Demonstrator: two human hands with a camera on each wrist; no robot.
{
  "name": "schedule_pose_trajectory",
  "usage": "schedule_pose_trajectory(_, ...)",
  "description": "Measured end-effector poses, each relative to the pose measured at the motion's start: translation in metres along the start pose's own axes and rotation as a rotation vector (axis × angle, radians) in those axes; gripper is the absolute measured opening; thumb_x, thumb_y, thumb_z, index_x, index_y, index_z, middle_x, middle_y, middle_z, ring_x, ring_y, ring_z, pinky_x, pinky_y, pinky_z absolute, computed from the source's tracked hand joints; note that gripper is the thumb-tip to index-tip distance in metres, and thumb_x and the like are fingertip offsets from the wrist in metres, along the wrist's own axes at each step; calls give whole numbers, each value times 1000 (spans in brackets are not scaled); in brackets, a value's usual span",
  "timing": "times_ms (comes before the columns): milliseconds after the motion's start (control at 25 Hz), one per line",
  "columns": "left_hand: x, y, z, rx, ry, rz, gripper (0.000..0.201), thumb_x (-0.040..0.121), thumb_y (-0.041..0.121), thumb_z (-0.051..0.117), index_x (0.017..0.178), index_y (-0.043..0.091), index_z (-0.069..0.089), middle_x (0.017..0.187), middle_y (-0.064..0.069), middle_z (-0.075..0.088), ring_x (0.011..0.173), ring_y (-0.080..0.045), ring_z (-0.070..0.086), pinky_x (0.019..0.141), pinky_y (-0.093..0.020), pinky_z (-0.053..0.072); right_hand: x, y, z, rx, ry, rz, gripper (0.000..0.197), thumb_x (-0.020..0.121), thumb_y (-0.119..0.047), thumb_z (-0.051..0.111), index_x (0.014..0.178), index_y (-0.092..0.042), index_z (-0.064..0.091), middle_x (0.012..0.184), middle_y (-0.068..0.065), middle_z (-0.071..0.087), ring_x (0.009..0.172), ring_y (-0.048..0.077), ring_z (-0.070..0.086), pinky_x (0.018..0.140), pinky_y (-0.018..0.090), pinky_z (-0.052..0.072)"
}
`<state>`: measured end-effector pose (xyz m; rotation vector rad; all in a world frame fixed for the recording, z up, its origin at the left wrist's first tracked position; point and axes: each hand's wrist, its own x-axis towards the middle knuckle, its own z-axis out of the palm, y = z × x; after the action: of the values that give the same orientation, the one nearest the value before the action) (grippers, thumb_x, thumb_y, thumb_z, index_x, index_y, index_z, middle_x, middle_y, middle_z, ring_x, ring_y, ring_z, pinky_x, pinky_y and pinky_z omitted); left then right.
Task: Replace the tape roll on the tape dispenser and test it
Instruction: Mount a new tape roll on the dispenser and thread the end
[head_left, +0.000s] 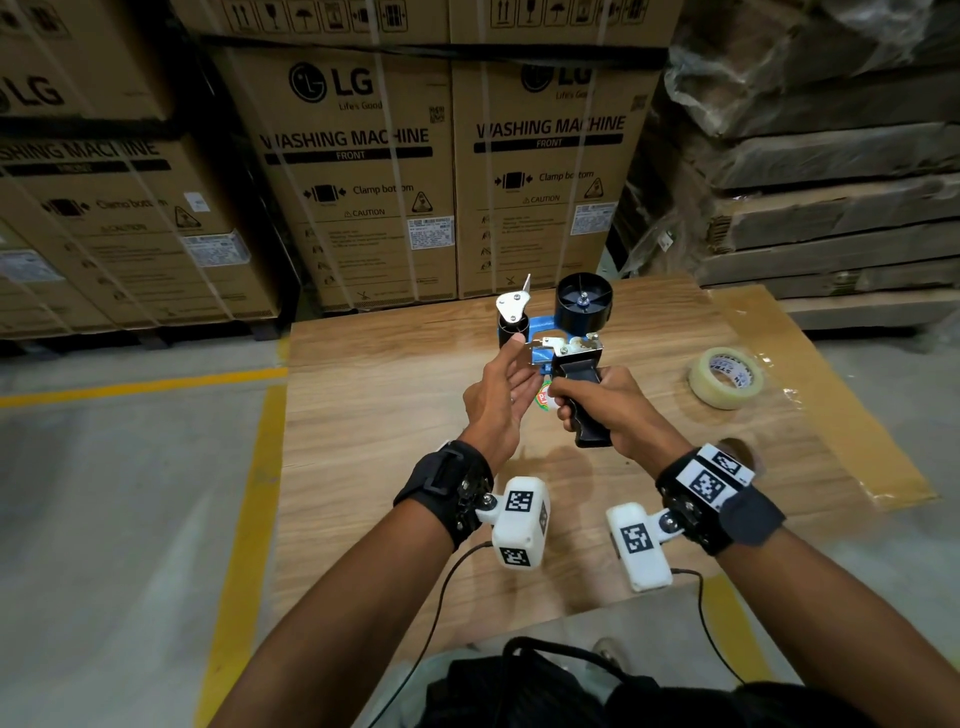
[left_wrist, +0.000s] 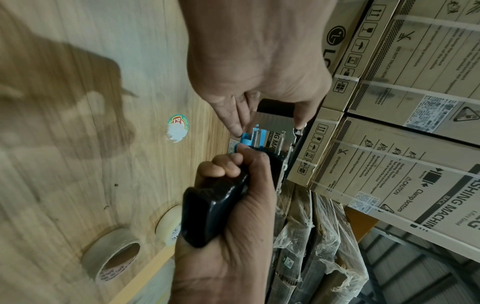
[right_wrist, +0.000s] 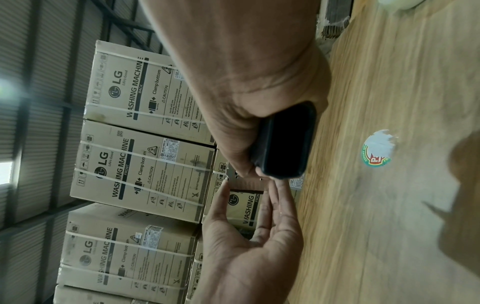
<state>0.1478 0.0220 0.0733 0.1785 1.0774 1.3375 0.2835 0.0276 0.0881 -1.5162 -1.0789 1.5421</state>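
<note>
The tape dispenser (head_left: 563, 348) is held up over the wooden table (head_left: 389, 467), a blue frame with metal plates and a black handle. My right hand (head_left: 613, 410) grips the handle (left_wrist: 210, 209). The black hub (head_left: 584, 299) carries no roll. My left hand (head_left: 498, 395) is spread at the dispenser's front, its thumb touching the black roller and its straight fingers against the blue frame (left_wrist: 249, 139). In the right wrist view the left hand (right_wrist: 252, 246) brackets the metal plate between thumb and fingers. A whitish tape roll (head_left: 727, 376) lies on the table to the right.
A second roll (left_wrist: 114, 261) with a brown core lies on the table close to my right wrist. A round torn sticker (left_wrist: 178, 128) is stuck to the tabletop. Strapped washing machine cartons (head_left: 358, 171) stand behind the table, and wrapped flat packs (head_left: 831, 208) are stacked at right.
</note>
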Motion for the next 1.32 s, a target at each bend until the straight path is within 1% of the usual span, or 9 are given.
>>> schedule_pose_trajectory(160,-3,-12,1,-14,-1,23,37,81,27,82,105,1,72,103,-17,78,99,-23,76,101,-38,56,1,0,3,42,15,-16,2,86,2,69,87,0,69,66,10,59,52,15,55,47,25,49)
schedule_pose_trajectory(320,-7,-20,4,-31,47,53,29,80,26,83,93,3,73,99,-18,78,94,-22,77,97,-37,58,5,8,4,39,23,-40,5,86,0,70,90,1,70,67,11,60,53,16,56,49,27,49)
schedule_pose_trajectory(480,-1,-20,-8,31,-6,62,33,80,29,84,97,3,73,102,-17,78,96,-21,76,98,-36,57,12,23,5,40,39,-51,5,84,-6,74,86,-1,72,65,10,63,53,17,58,51,28,50)
schedule_pose_trajectory(560,4,-20,-20,107,-36,65,39,80,36,83,99,5,72,107,-16,77,99,-21,76,98,-35,57,16,31,4,36,39,-41,7,83,-8,75,84,-1,72,64,10,63,53,19,58,52,29,50)
schedule_pose_trajectory(640,10,-19,-34,194,-18,73,52,81,51,78,106,6,69,109,-12,74,104,-23,73,97,-36,58,19,40,5,32,35,-18,7,82,-8,75,83,-1,72,64,11,64,54,21,59,53,29,51)
schedule_pose_trajectory(760,23,-17,-60,318,41,73,65,92,62,56,119,4,67,111,-12,73,103,-27,72,93,-41,58,21,55,8,13,41,25,5,82,-6,75,81,-2,71,65,12,65,54,20,60,53,30,51)
schedule_pose_trajectory(920,39,-10,-103,533,33,126,65,93,68,47,108,11,75,101,-8,78,92,-26,72,78,-38,56,29,80,11,-19,45,65,10,83,-5,76,77,1,71,65,15,66,49,21,61,48,28,52)
schedule_pose_trajectory(1120,45,-5,-132,834,25,167,57,98,60,45,100,12,76,99,-9,77,82,-23,66,71,-36,52,39,113,17,-119,5,127,12,84,-7,80,79,1,73,65,16,70,51,22,66,50,29,56)
schedule_pose_trajectory(1320,50,-8,-151,942,47,155,52,101,54,45,98,12,76,95,-6,75,79,-20,63,67,-33,50,45,144,27,-157,18,183,14,84,-7,79,80,6,73,66,17,72,48,22,65,50,29,55)
